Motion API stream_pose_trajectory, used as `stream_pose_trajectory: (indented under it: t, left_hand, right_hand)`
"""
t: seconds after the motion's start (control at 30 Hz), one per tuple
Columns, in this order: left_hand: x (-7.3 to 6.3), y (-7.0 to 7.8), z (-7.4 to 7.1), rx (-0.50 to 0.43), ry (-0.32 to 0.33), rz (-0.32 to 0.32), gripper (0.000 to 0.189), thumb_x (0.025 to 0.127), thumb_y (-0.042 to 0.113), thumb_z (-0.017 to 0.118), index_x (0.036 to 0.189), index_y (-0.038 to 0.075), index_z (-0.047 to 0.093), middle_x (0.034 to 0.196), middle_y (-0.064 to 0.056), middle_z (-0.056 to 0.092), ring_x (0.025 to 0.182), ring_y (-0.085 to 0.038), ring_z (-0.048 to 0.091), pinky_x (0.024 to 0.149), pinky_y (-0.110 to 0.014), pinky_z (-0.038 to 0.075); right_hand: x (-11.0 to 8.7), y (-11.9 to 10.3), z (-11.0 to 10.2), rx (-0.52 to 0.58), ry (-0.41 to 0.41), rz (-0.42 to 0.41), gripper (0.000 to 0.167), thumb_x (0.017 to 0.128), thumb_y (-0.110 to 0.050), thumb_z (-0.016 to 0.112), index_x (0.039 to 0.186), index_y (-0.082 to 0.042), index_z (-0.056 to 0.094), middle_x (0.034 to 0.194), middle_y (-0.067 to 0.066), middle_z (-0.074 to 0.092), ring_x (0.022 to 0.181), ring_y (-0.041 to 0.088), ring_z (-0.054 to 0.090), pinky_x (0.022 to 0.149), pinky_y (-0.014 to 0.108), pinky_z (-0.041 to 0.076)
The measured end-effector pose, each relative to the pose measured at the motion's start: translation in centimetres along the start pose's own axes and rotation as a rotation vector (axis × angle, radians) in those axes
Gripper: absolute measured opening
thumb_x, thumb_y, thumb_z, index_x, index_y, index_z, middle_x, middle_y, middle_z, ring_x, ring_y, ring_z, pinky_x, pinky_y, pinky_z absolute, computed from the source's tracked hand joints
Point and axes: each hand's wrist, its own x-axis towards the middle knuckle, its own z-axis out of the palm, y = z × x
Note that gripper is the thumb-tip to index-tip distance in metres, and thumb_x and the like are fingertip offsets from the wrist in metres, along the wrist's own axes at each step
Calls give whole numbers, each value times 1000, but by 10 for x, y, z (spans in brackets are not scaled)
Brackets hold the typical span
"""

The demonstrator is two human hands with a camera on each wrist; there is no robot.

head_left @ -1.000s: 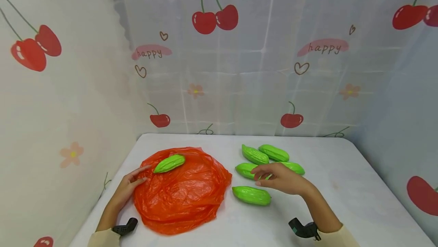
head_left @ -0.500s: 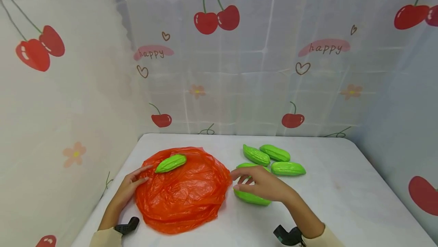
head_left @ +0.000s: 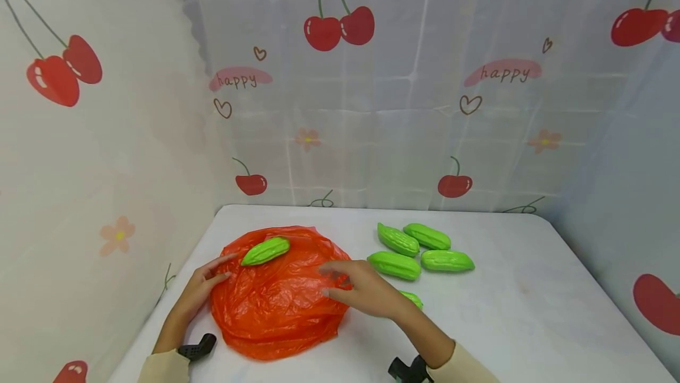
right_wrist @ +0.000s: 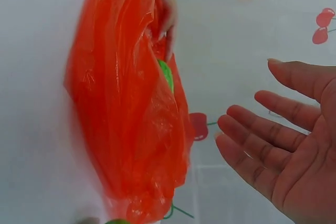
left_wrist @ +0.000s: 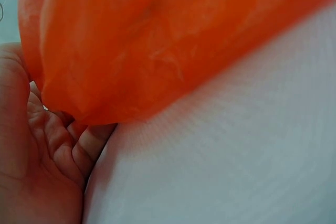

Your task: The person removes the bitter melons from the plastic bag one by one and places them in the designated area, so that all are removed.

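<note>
My left hand [head_left: 200, 287] is at the left edge of a crumpled red plastic bag [head_left: 281, 312], holding the edge between thumb and fingers. In the left wrist view, the fingers of the left hand [left_wrist: 52, 150] curl in under the bag [left_wrist: 147, 51]. One green bitter melon [head_left: 265, 251] lies on the bag near its back edge. My right hand [head_left: 358, 285] hovers over the bag's right side, fingers spread and nothing in them. The right wrist view shows that hand [right_wrist: 294, 145] with its palm bare, apart from the bag [right_wrist: 121, 98].
Right of the bag, several bitter melons [head_left: 397, 240] lie grouped on the white table [head_left: 510, 312]. A nearer bitter melon [head_left: 412, 298] is mostly hidden behind my right hand and forearm. A cherry-printed curtain [head_left: 372, 123] hangs behind and along both sides.
My right hand has moved left from over the bitter melons to above the bag's right side. My left hand and the melon on the bag have stayed in place.
</note>
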Motion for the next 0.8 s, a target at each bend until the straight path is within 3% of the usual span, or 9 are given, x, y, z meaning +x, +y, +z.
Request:
stream_pose_trajectory:
  t: [0.17,0.43,0.5,0.57,0.67,0.8]
  left_hand:
    - [-1,0,0,-3,4,-3,47,102,17,61,147,9,53,156,-15,43,148,-36,25,96,-7,36]
    - [-1,2,-2,18,1,-9,46,102,16,60,147,10,54,155,-14,44,149,-35,26,97,-8,32]
    - [-1,3,-2,17,2,-15,47,102,16,61,147,10,54,156,-14,43,149,-36,26,104,-16,35]
    - [-1,3,-2,13,-1,-11,47,102,16,60,147,9,53,157,-15,42,149,-37,25,114,-32,35]
    - [0,3,-1,13,-2,4,46,102,16,60,147,8,54,156,-17,43,151,-38,21,118,-56,23]
    - [1,3,-1,17,-5,6,45,102,16,60,147,8,54,155,-15,44,151,-37,21,117,-61,19]
  right_hand:
    - [22,-1,11,22,34,11,41,96,-23,72,135,-16,64,125,-4,68,109,16,63,89,36,56]
    - [53,-3,30,-32,92,33,43,95,-26,73,137,-16,64,125,-3,68,111,14,63,87,33,56]
    - [62,-2,34,-63,97,18,44,96,-27,72,138,-15,63,127,-2,67,112,17,63,87,33,56]
    - [71,-1,37,-80,98,2,45,96,-27,71,139,-14,62,131,0,66,113,18,63,89,34,56]
    - [84,1,42,-87,98,3,48,96,-25,72,141,-14,60,137,1,63,116,19,62,93,38,56]
    - [98,4,49,-72,88,32,50,95,-25,73,143,-17,59,143,-3,59,124,19,58,99,39,53]
